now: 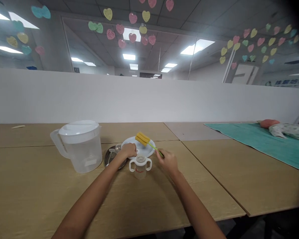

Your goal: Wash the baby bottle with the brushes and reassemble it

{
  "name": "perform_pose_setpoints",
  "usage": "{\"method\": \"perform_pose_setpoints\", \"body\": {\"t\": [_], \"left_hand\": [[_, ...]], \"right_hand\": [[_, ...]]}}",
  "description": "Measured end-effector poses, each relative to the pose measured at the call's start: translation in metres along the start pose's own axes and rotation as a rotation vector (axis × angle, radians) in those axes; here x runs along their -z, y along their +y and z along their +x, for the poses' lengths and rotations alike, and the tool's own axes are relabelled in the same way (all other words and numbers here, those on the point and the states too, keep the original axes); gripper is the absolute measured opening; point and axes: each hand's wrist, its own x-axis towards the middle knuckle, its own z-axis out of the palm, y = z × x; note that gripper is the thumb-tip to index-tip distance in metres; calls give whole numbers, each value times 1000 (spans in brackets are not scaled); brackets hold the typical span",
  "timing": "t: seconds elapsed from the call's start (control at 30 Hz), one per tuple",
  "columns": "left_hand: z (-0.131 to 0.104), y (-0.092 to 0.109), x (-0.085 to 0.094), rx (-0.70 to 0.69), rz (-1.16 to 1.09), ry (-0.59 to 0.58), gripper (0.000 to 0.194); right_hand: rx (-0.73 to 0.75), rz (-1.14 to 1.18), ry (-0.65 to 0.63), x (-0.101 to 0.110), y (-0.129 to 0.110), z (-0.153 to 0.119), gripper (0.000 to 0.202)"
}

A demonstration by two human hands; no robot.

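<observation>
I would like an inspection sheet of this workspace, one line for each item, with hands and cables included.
Surface: wooden table, seams visible.
Job's things: yellow-headed brush; two-handled bottle, upright; white plate; round tray with small parts; lidded pitcher.
Clutter: teal cloth bearing red item and patterned fabric.
Hands: left hand at the plate, grip unclear; right hand holds the brush's handle.
Cables: nothing seen.
Surroundings: white wall, glass with heart-shaped notes.
</observation>
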Motion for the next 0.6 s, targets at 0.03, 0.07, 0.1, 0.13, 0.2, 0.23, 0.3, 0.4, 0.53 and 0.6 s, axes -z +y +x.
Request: {"method": "perform_pose_setpoints", "body": {"t": [0.03, 0.07, 0.1, 0.13, 0.2, 0.23, 0.3, 0.4, 0.53, 0.6], "left_hand": [[1, -3, 1, -4, -22, -13, 19], [2, -5, 3, -16, -49, -21, 20], [2, -8, 7, -36, -80, -22, 22], [1, -10, 12, -63, -115, -15, 24], [-4, -12, 25, -119, -183, 10, 29], [-8, -12, 33, -153, -225, 27, 32], [-19, -10, 49, -235, -337, 50, 35], [-35, -8, 70, -377, -597, 12, 37], [-46, -16, 83, -302, -580, 106, 40], [-46, -25, 85, -237, -425, 199, 39]], "right_hand": [[1, -3, 1, 0, 0, 0, 35], [0, -6, 3, 0, 0, 0, 35], [-4, -9, 6, 0, 0, 0, 36], [-10, -13, 10, 0, 0, 0, 37], [-22, -16, 22, -1, 0, 0, 38], [-26, -14, 28, -1, 0, 0, 39], [-42, -17, 47, -1, 0, 1, 42], [-62, -58, 42, -2, 1, 1, 43], [64, -8, 8, -1, -1, -1, 37], [142, 45, 34, 0, -4, -2, 35]]}}
